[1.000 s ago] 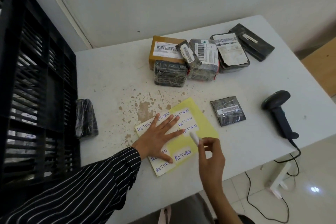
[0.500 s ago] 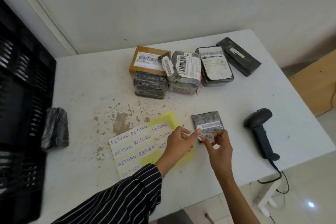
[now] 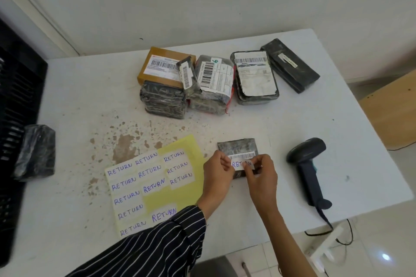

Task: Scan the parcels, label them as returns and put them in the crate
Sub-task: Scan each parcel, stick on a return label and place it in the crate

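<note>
A small flat black parcel (image 3: 238,147) with a barcode strip lies on the white table (image 3: 78,101). My left hand (image 3: 218,171) and my right hand (image 3: 263,175) each pinch an end of a white RETURN sticker (image 3: 241,164), held against the parcel just below its barcode. The yellow sticker sheet (image 3: 157,186) with several RETURN labels lies left of my hands. The black crate (image 3: 15,119) stands at the table's left edge. A black barcode scanner (image 3: 308,168) lies to the right.
Several parcels sit at the back: a brown box (image 3: 162,66), black wrapped bundles (image 3: 164,100), a labelled bundle (image 3: 213,81), a flat white-labelled parcel (image 3: 255,76), a long black one (image 3: 290,65). Another black parcel (image 3: 35,152) lies by the crate. The scanner's cable hangs off the front right edge.
My right hand carried a peeled sticker from the sheet to the small parcel. My left hand left the sheet and joined it, and both now hold the sticker on the parcel.
</note>
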The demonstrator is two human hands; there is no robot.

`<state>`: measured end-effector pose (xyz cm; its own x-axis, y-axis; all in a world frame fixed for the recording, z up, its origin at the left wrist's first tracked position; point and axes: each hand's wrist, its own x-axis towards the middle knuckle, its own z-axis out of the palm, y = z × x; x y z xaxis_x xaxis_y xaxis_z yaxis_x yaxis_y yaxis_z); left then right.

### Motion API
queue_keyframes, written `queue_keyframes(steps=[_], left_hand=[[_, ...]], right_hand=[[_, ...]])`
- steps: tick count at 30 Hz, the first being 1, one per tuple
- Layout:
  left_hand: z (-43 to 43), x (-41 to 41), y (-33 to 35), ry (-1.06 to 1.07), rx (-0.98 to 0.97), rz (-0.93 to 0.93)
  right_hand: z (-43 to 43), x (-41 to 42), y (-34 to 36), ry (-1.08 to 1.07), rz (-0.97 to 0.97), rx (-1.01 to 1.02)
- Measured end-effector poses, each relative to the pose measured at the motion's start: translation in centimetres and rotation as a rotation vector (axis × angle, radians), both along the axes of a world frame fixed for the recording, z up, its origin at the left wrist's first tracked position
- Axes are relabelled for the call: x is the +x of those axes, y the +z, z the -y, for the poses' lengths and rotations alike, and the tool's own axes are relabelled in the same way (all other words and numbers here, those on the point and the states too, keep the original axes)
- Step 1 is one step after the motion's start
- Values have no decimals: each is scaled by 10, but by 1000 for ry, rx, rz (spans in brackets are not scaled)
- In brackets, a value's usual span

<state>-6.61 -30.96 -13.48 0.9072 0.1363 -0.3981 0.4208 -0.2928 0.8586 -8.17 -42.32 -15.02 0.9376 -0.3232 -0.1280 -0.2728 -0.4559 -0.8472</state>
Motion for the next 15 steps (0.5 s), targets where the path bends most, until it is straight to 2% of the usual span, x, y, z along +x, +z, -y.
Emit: queue_keyframes(steps=[6,9,12,15], left_hand=[[10,1,-3,-75,174,32],[8,6,-3,-128,331,-11],[4,10,-8,-117,409,0],[4,14,-11,-137,476,38]], right_hand=[[5,5,-8,87,54,-113],[8,6,-9,91,35,-119],[13,10,-9,59,-1,-69],[14,18,-8,63,-54,-109]])
